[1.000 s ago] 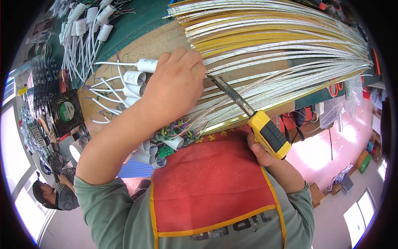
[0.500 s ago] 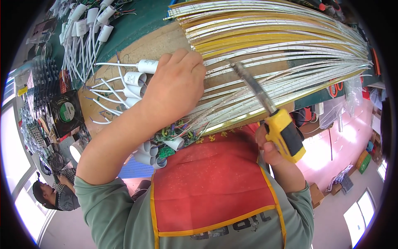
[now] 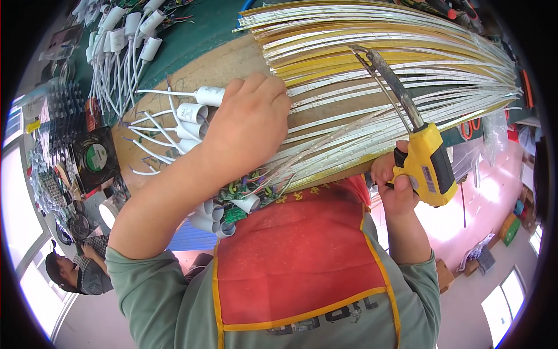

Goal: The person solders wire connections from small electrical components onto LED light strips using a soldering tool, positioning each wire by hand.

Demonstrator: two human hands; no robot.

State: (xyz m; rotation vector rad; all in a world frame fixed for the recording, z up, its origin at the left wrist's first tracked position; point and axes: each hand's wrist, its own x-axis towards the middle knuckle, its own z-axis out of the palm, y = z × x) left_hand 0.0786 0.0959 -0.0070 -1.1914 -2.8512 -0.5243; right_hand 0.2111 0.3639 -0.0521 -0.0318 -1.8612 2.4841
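My right hand grips a yellow and black soldering gun by its handle. The gun's long metal tip points up and left over the white and yellow light strips, apart from my left hand. My left hand is closed at the left ends of the strips, its fingertips curled out of sight, so what they pinch is hidden. Right beside it lie several white cylindrical housings with white cables. Below my left wrist are small green circuit boards with wires and more white housings.
A wooden board lies under the strips on a green table. More cabled white housings are heaped at the far left. A black fan stands at the left. Another person sits at the lower left.
My right hand has moved the soldering gun up and to the right, turning it so its side and second thin rod show. My left hand has stayed almost in place.
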